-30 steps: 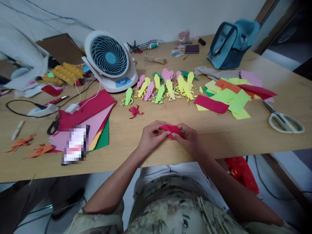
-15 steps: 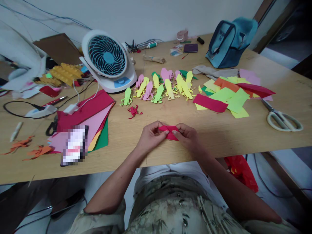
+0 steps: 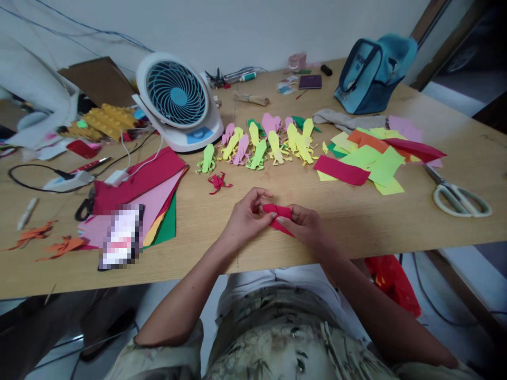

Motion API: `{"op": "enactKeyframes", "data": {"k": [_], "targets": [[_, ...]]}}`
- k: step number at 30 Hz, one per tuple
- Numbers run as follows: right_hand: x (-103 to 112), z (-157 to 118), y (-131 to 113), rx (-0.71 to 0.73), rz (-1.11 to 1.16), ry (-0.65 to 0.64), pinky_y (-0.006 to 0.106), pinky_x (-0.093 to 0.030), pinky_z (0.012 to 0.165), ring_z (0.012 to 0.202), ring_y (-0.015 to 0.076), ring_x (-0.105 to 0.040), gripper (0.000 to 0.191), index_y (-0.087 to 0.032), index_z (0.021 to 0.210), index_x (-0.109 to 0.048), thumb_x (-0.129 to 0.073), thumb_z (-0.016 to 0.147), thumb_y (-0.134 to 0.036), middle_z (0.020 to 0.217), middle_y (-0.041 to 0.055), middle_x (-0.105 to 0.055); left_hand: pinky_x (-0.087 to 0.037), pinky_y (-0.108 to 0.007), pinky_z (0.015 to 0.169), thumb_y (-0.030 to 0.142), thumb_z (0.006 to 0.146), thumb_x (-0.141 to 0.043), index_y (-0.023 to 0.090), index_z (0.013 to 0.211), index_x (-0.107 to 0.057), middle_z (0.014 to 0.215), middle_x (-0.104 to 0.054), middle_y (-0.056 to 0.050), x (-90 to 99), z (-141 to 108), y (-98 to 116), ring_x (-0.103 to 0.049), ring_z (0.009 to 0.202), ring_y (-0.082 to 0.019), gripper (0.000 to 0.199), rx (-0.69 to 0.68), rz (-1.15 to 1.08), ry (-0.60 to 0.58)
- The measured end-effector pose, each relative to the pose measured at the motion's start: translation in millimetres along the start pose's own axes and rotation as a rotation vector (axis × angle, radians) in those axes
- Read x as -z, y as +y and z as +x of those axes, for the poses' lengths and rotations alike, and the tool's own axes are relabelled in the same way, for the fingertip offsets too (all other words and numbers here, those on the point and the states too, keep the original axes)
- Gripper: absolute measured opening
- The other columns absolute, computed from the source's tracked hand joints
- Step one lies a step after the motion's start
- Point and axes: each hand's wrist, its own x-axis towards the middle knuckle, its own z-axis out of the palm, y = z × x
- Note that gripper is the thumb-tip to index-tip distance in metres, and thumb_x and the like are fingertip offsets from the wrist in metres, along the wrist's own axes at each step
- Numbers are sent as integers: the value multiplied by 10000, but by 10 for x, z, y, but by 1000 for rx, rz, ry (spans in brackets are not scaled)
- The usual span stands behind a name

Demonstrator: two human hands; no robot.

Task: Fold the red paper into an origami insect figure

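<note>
Newly tilted, the red paper (image 3: pixel 281 210) is pinched by the left hand (image 3: pixel 246 217) and right hand (image 3: pixel 309 226), seemingly to steady its fold.

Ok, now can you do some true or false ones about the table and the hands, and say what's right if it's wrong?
1. The left hand and right hand both touch the red folded paper. True.
2. The white-handled scissors lie left of the fan. False: they lie right of it.
3. A blue bag stands on the table. True.
4. The orange figures lie beside the bag. False: they lie near the left end.
</note>
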Motion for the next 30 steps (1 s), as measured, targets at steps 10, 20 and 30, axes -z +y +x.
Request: {"op": "enactKeyframes", "data": {"k": [10,20,30], "targets": [[28,19,-33,-3,12,-4,256,-370,534,580,122,-496,335,-189,730,-666,-729,753,-518,637,-8,-606,-449,-230,653,184,781,-708,160,1098,-600,785,-643,8,-38,8,119,-595,685,-112,336,-13,33,-2],[1,16,-17,71,5,18,252,-336,544,582,115,-434,345,-202,722,-610,-696,798,-527,621,-28,-532,-425,-230,648,165,810,-697,178,1080,-635,761,-672,9,-100,-37,200,-610,690,-119,278,-69,138,60],[9,-49,-65,205,-8,1,301,-478,730,757,164,-614,145,-224,880,-690,-623,895,-352,812,11,-694,-432,-231,643,145,798,-705,198,1032,-663,767,-667,14,-229,-131,262,-602,679,-117,244,-124,178,154]]}}
